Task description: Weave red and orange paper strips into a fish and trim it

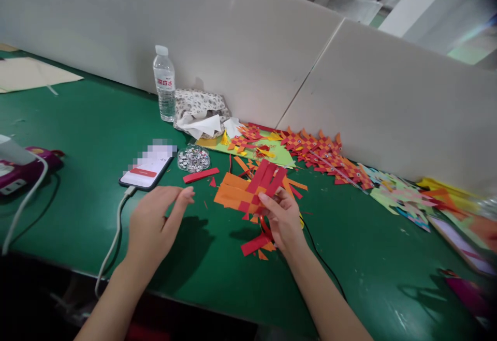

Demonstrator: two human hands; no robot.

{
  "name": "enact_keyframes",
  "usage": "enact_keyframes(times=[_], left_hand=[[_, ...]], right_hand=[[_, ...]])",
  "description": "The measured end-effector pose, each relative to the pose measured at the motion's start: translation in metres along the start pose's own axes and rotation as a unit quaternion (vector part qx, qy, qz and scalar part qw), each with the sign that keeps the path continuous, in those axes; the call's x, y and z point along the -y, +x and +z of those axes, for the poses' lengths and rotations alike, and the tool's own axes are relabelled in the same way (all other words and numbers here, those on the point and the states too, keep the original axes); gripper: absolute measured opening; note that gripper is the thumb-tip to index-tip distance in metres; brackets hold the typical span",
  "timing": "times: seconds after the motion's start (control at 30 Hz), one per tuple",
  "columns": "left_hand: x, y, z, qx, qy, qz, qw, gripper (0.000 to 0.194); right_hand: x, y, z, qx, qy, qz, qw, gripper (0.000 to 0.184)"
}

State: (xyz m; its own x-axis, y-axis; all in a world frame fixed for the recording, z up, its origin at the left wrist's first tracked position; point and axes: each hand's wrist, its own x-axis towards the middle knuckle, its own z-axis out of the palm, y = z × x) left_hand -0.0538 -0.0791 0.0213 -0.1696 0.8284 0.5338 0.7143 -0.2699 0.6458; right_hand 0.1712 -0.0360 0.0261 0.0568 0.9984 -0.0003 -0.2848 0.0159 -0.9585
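Pale grey partition panels are set along the back edge of a green table, against which a bottle is stood upright beside a tissue pack. Farther right along that edge, a green sheet is partly covered by small woven pieces and yellow tassels, and a row of red and orange woven fish is laid beside it. Midway between the front and back edges, a woven piece of red and orange strips is held above the table by the right hand, its thumb pressed on top and its fingers closed underneath. Below it, paper scraps are scattered, and a red loop is partly hidden by the hand. Nearer the front edge, the left hand is raised with fingers curled and thumb brought close to the index fingertip; nothing is seen gripped, though whether the tips are touching cannot be told. Just beyond it, a phone is plugged into a white cable, near a clear dish filled with shiny bits.
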Motion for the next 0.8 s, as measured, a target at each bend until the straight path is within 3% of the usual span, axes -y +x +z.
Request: enact_keyframes(times=[0.17,0.23,0.37,0.57,0.63,0.7,0.77,0.8], left_hand=[[-0.016,-0.002,0.013,0.161,-0.098,-0.037,0.981,0.027],[-0.021,-0.004,0.018,0.198,-0.123,-0.040,0.972,0.027],[-0.028,-0.006,0.022,0.185,-0.195,-0.077,0.960,0.023],[-0.024,-0.003,0.019,0.124,-0.298,-0.199,0.925,0.025],[-0.019,-0.001,0.018,0.074,-0.338,-0.239,0.907,0.027],[-0.012,0.000,0.016,0.030,-0.362,-0.276,0.890,0.032],[-0.006,0.000,0.015,0.015,-0.377,-0.314,0.871,0.036],[-0.004,0.000,0.013,0.020,-0.383,-0.328,0.863,0.036]], right_hand=[[-0.004,-0.001,0.005,0.051,0.013,0.020,0.998,0.032],[-0.005,-0.003,0.005,0.085,-0.011,0.034,0.996,0.030],[-0.006,-0.009,0.005,0.188,-0.084,0.081,0.975,0.026],[-0.001,-0.019,0.007,0.301,-0.187,0.176,0.918,0.024],[-0.001,-0.018,0.006,0.270,-0.260,0.078,0.924,0.024],[-0.001,-0.013,0.002,0.148,-0.372,-0.126,0.908,0.022],[-0.002,-0.005,-0.005,0.018,-0.470,-0.299,0.830,0.016],[-0.003,0.000,-0.010,-0.020,-0.507,-0.339,0.792,0.012]])
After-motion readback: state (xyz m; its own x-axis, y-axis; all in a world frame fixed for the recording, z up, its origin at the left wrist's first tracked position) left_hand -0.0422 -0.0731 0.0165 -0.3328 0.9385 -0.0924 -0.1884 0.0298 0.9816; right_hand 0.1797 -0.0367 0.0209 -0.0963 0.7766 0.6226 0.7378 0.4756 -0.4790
